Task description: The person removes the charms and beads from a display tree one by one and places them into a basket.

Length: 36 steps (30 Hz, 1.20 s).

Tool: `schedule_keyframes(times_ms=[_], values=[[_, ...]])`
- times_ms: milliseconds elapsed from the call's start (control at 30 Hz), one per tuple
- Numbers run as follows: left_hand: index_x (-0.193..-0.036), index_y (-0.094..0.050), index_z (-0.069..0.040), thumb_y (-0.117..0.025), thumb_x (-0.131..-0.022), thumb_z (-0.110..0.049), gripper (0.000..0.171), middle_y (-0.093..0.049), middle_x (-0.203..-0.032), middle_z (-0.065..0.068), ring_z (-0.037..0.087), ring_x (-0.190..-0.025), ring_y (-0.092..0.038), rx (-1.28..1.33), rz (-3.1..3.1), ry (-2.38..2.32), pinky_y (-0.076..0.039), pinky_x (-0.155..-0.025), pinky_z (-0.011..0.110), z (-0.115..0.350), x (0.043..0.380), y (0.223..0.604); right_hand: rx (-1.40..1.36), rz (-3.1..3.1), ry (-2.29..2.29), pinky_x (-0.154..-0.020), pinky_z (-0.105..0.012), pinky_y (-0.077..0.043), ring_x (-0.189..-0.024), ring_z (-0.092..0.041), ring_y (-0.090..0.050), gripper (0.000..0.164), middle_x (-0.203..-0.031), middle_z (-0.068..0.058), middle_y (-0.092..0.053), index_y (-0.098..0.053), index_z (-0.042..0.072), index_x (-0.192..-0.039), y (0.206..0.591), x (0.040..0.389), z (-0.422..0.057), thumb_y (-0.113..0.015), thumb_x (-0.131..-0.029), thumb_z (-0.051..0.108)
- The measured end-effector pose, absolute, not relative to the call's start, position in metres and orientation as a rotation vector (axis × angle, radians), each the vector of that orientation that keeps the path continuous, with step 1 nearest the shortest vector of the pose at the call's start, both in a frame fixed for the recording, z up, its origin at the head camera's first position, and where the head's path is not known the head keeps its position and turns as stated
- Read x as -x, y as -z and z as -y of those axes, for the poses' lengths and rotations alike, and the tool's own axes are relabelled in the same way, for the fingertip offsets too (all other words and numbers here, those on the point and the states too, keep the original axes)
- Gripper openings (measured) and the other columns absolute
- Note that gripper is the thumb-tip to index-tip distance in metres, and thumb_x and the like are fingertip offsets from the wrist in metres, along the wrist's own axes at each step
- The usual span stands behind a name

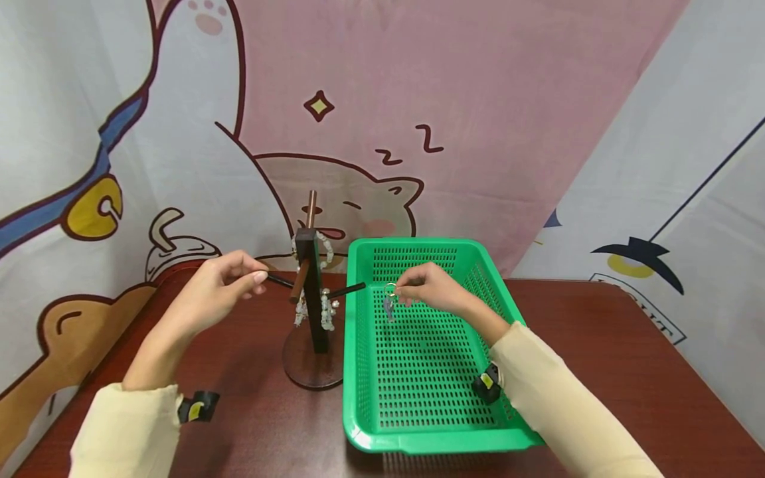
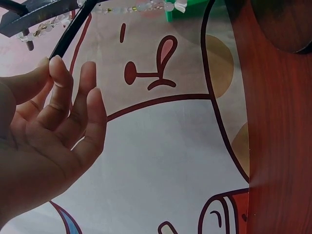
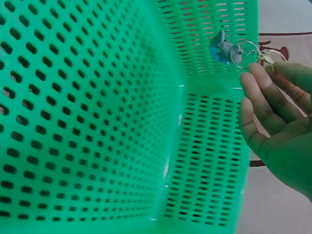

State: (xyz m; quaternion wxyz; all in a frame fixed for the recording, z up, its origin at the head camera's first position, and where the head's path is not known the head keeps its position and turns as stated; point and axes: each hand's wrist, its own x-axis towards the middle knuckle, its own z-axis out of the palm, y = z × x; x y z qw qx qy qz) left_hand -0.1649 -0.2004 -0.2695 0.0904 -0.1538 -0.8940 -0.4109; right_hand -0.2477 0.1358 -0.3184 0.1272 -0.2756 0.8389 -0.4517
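My left hand [image 1: 224, 287] pinches the end of a dark peg [image 2: 73, 30] on the left side of a wooden display stand [image 1: 311, 292]. Pale beaded bracelets [image 1: 327, 312] hang from other pegs of that stand. Over the green basket [image 1: 352, 372], my right hand [image 1: 431, 287] pinches a keychain [image 1: 389, 309] by its metal ring. A small grey-blue figure [image 3: 223, 48] dangles from the keychain, with a second ring and a gold-coloured clasp [image 3: 266, 57] showing in the right wrist view.
The basket stands on a reddish-brown table [image 1: 597, 372], just right of the stand's round base [image 1: 311, 372]. A cartoon-printed cloth [image 1: 478, 133] hangs behind the table. Dark wrist straps [image 1: 198, 406] sit on both sleeves.
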Motion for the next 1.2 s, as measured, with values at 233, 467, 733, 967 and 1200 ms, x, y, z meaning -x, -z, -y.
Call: schedule_keyframes(times_ms=[233, 467, 733, 967, 1200], values=[[-0.095, -0.061, -0.001, -0.056, -0.092, -0.013, 0.013, -0.062, -0.075, 0.006, 0.012, -0.068, -0.057, 0.465, 2.646, 1.231, -0.047, -0.062, 0.024, 0.201, 0.164, 0.27, 0.72, -2.395, 1.332, -0.067, -0.046, -0.049, -0.074, -0.04, -0.06, 0.016, -0.077, -0.018, -0.065, -0.065, -0.006, -0.091, 0.34, 0.257, -0.129, -0.059, -0.088, 0.008], [-0.095, -0.061, -0.001, -0.055, -0.092, -0.012, 0.013, -0.062, -0.076, 0.009, 0.012, -0.069, -0.057, 0.466, 2.648, 1.231, -0.047, -0.063, 0.025, 0.202, 0.165, 0.271, 0.683, -2.412, 1.31, -0.065, -0.046, -0.049, -0.07, -0.038, -0.061, 0.016, -0.076, -0.022, -0.064, -0.065, -0.008, -0.092, 0.351, 0.261, -0.127, -0.058, -0.089, 0.006], [-0.095, -0.06, -0.001, -0.055, -0.092, -0.013, 0.014, -0.062, -0.077, 0.01, 0.012, -0.069, -0.057, 0.466, 2.65, 1.237, -0.047, -0.063, 0.024, 0.202, 0.165, 0.27, 0.661, -2.396, 1.322, -0.065, -0.044, -0.05, -0.072, -0.038, -0.061, 0.011, -0.08, -0.022, -0.064, -0.066, 0.001, -0.092, 0.35, 0.259, -0.13, -0.058, -0.089, 0.008], [-0.094, -0.06, -0.001, -0.055, -0.092, -0.013, 0.013, -0.062, -0.075, 0.007, 0.013, -0.068, -0.056, 0.471, 2.65, 1.236, -0.047, -0.062, 0.024, 0.201, 0.165, 0.27, 0.659, -2.357, 1.331, -0.072, -0.054, -0.046, -0.078, -0.044, -0.059, 0.012, -0.082, -0.021, -0.065, -0.065, 0.002, -0.095, 0.343, 0.258, -0.133, -0.058, -0.089, 0.009], [-0.095, -0.06, -0.001, -0.055, -0.092, -0.012, 0.012, -0.062, -0.076, 0.008, 0.013, -0.069, -0.057, 0.465, 2.658, 1.232, -0.047, -0.063, 0.024, 0.201, 0.165, 0.269, 0.787, -2.349, 1.317, -0.069, -0.045, -0.05, -0.077, -0.04, -0.06, 0.013, -0.077, -0.007, -0.066, -0.065, 0.002, -0.096, 0.327, 0.25, -0.135, -0.059, -0.089, 0.011]])
